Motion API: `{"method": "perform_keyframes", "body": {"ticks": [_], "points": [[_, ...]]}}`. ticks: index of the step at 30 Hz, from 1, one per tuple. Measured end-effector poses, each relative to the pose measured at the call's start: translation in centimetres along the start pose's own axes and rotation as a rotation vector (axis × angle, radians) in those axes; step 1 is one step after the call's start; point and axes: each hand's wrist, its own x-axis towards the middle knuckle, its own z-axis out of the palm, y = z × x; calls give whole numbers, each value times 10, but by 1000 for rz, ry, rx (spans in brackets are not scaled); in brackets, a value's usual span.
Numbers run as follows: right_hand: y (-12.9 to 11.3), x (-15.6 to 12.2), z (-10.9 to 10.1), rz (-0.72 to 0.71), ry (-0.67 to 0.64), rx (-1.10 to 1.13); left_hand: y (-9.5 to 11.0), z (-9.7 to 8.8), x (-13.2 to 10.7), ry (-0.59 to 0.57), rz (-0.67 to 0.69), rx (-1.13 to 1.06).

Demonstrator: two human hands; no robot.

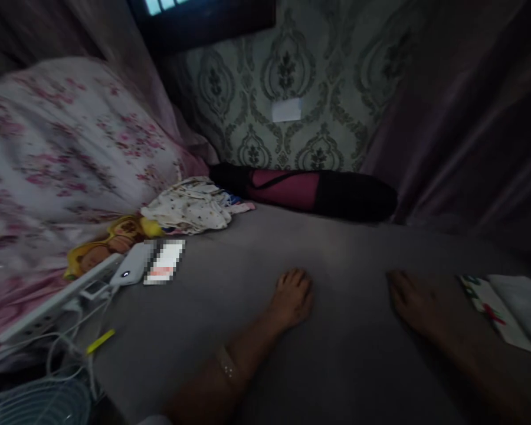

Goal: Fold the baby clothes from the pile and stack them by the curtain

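My left hand (293, 298) rests palm down on the grey bed surface (345, 366), near the middle. Its fingers lie slightly bent against the cloth, with nothing seen in them. A pale band with small bright spots (225, 366) circles the left forearm. Farther right, my right hand (413, 301) also lies on the surface, dim and a little blurred, its fingers stretched forward and holding nothing visible. Beside it, on the far right, is a booklet or papers with a coloured print (495, 313); a gap separates them from the hand.
On the left lie a white power bank or charger (135, 265), a pixelated card-like item (164, 262), a power strip (62, 298) with cables and a yellow strip (101, 342). Crumpled cloth (194, 203) and a black and maroon bolster-shaped bag (287, 189) sit along the back.
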Motion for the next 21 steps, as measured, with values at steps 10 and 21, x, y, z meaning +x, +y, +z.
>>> {"method": "perform_keyframes", "body": {"ticks": [10, 21], "points": [[-169, -23, -5, -213, -132, 191, -32, -32, 5, -214, 173, -167], [-188, -43, -7, -252, -96, 173, -189, -217, -12, 653, -617, -61]]}}
